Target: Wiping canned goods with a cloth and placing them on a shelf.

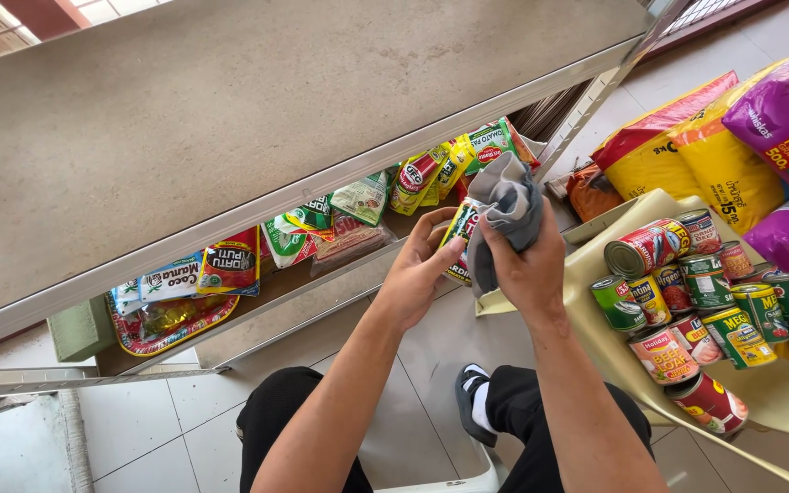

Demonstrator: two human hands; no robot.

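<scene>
1. the left hand [413, 274] has its fingers wrapped around a small can [459, 239], held in the air in front of the lower shelf [257, 306], above the tiled floor [157, 438].
2. the right hand [527, 269] has its fingers clenched on a grey cloth [507, 212], pressed against the can's right side and top.
3. behind the can, sauce pouches [321, 224] lie in a row along the lower shelf, from its left end to its right end.
4. the top shelf [230, 119] is a bare grey board above them.
5. to the right, a cream plastic chair [778, 393] holds a heap of cans [696, 292] on its seat.
6. large yellow, red and purple bags [732, 155] stand behind the chair, at the upper right.
</scene>
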